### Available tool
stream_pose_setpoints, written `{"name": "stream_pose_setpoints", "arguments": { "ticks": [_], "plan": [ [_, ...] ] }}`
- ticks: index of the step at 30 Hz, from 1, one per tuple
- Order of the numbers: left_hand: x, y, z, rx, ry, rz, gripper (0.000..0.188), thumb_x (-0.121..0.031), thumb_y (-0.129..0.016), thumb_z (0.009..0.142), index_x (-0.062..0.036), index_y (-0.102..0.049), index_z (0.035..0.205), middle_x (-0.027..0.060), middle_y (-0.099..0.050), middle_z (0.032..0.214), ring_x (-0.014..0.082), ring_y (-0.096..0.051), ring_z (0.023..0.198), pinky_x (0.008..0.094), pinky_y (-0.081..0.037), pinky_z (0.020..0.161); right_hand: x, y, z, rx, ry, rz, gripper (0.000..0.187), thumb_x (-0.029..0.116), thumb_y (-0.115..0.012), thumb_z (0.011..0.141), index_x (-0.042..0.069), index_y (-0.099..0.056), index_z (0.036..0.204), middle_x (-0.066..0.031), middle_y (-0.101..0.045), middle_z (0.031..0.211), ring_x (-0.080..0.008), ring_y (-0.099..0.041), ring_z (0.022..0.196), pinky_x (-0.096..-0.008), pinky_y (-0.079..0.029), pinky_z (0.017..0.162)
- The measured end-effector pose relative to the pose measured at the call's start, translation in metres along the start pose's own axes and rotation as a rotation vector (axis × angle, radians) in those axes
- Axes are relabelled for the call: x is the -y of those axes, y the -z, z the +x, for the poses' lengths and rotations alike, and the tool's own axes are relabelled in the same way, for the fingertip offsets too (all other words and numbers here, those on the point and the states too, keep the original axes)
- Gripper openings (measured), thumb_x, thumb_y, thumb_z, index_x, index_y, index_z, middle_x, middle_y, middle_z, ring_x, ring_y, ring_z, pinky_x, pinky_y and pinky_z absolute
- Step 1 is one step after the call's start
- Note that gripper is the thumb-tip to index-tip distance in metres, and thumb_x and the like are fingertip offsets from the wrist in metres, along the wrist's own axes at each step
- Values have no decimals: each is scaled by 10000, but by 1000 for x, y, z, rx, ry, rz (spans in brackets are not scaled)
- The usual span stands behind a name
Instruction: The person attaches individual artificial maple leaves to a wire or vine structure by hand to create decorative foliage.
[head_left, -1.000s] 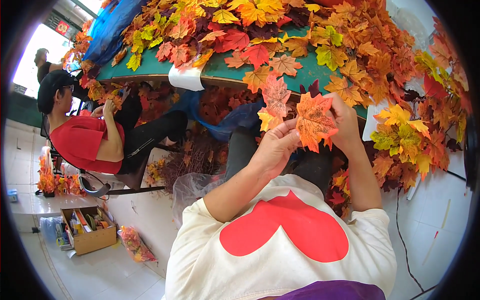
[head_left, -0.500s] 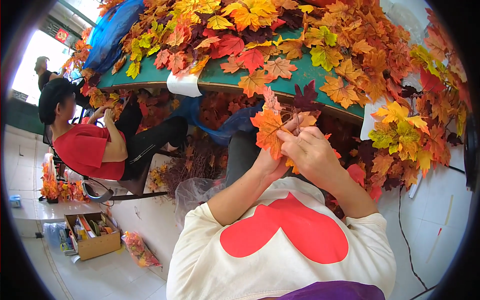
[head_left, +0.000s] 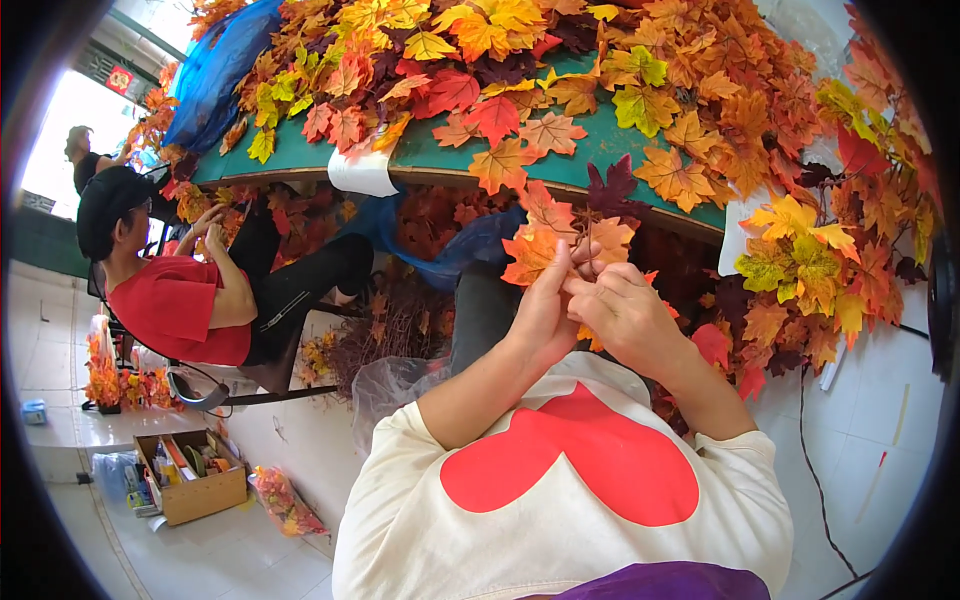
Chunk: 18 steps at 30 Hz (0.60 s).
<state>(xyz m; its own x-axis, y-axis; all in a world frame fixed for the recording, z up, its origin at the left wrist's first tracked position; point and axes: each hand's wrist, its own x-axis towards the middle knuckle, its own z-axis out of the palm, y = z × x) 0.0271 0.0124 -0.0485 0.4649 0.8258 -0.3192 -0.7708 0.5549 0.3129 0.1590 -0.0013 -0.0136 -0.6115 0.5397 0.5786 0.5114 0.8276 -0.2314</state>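
Both my hands meet over my lap, just in front of the table edge. My left hand point(head_left: 548, 310) is closed with thumb and fingers around the stem of an artificial maple leaf spray point(head_left: 541, 243), whose orange leaves fan out beyond the fingertips. A dark purple leaf point(head_left: 613, 190) stands up behind it, near the table edge. My right hand point(head_left: 628, 308) is closed in a pinch against the left fingers, at the lower end of the spray. What exactly sits between the right fingertips is hidden.
A green table point(head_left: 440, 155) ahead carries heaped artificial autumn leaves point(head_left: 720, 90). More leafy branches point(head_left: 800, 260) hang at the right. A co-worker in a red shirt point(head_left: 180, 305) sits at left. Bundled stems point(head_left: 390, 350), a cardboard box point(head_left: 200, 495) and a bag of leaves point(head_left: 287, 500) lie lower left.
The orange leaves have tipped away from me, and my left thumb now points up along the stem. My right fingers have drawn slightly down and closed tighter.
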Motion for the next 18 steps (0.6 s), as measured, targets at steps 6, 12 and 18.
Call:
{"name": "stream_pose_setpoints", "arguments": {
  "ticks": [6,12,18],
  "plan": [
    [-2,0,-3,-56,-114,190,254,-149,-547,873,-49,-506,1103,28,-570,866,118,-566,802,253,-455,706,-9,7,-26,-339,-417,280,138,8,-645,727,46,-555,825,-68,-587,837,-193,-551,693,-286,-445,630],
    [1,-8,-8,-28,-104,178,337,-91,-598,830,-34,-487,1144,39,-586,893,132,-571,808,272,-454,767,1,6,-24,-309,-699,453,122,27,-659,749,12,-560,819,-68,-585,781,-167,-575,699,-233,-468,591],
    [4,-11,-13,-30,-165,255,414,-68,-621,803,-17,-460,1181,52,-580,934,135,-564,845,276,-452,800,-8,7,-28,-323,-499,376,106,14,-672,728,26,-575,770,-61,-611,745,-168,-599,685,-329,-459,797]
  ]
}}
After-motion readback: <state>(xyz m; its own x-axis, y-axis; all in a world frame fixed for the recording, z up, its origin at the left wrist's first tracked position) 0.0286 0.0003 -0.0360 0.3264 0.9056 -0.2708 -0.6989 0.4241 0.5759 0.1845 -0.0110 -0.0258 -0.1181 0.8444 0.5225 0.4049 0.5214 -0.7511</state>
